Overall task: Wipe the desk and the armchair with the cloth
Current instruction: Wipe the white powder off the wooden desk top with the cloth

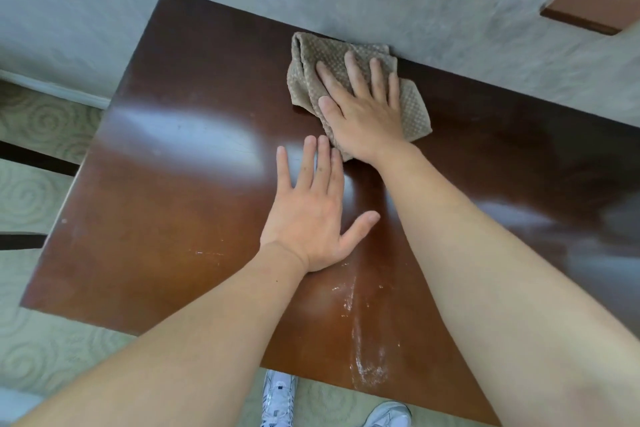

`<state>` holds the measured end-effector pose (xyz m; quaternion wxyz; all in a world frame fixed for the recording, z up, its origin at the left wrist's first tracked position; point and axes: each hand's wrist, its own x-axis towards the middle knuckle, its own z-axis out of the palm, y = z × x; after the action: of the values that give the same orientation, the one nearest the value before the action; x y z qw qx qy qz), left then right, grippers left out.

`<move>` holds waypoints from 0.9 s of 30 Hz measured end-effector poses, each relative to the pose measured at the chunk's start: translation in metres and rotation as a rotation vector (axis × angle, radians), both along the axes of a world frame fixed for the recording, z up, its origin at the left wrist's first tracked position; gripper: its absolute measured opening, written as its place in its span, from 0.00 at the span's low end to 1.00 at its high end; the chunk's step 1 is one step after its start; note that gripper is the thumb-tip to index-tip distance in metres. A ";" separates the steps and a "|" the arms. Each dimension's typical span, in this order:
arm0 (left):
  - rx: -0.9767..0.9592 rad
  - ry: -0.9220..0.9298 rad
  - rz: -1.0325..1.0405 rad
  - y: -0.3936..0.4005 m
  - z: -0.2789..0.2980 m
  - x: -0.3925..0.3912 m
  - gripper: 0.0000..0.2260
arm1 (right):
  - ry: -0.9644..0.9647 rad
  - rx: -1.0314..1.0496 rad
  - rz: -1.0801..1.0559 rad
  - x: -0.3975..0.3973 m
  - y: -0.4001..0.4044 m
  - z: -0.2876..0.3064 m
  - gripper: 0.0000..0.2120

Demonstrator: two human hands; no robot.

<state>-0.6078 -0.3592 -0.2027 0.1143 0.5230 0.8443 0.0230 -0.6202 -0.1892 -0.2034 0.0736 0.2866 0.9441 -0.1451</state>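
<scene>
Beige cloth (349, 80) under right hand (363, 114), fingers spread, pressing flat; left hand (311, 218) splayed on desk (173, 201).

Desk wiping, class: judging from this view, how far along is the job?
Done: unclear. In hand: the right hand presses the cloth flat by the desk's far edge; the left hand rests bare. Left: white streaks near the front edge, and the armchair, not in view.

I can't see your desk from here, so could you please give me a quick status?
Right hand flat on beige cloth at desk's far edge. Left hand open, flat on bare wood. White smears near front edge. Nothing in the way.
</scene>
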 end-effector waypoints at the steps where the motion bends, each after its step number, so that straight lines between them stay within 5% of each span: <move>1: -0.004 -0.002 -0.002 0.000 0.000 0.000 0.44 | -0.002 -0.006 0.043 -0.011 0.000 0.000 0.25; 9: -0.038 -0.008 -0.004 0.001 0.001 -0.001 0.45 | 0.022 -0.034 0.260 -0.039 -0.005 0.002 0.24; 27: -0.011 0.042 -0.024 -0.003 -0.002 0.002 0.45 | 0.012 0.087 -0.416 0.113 -0.009 -0.006 0.26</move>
<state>-0.6058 -0.3623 -0.2048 0.0997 0.5329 0.8403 0.0061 -0.5070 -0.1982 -0.2098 0.0240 0.4773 0.8705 -0.1178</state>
